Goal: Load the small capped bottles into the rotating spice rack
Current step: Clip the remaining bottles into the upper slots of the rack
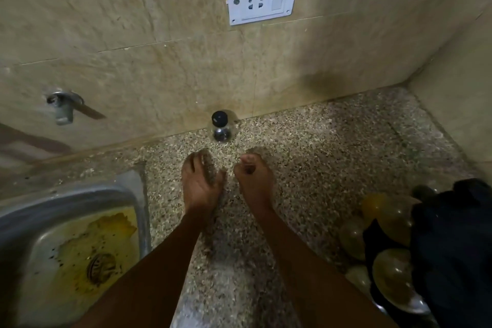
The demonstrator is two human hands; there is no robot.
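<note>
One small clear bottle with a black cap (222, 125) stands upright on the speckled counter (332, 146), right against the tiled wall at 12 o'clock from both hands. Left hand (202, 181) has fingers loosely spread, holding nothing. Right hand (253, 176) is curled up, apparently empty, though it's blurry. I'd pinch the bottle round its body, not the cap, and carry it upright to the rack (394, 242) at 4 o'clock, half under a dark cloth (452, 234).
</note>
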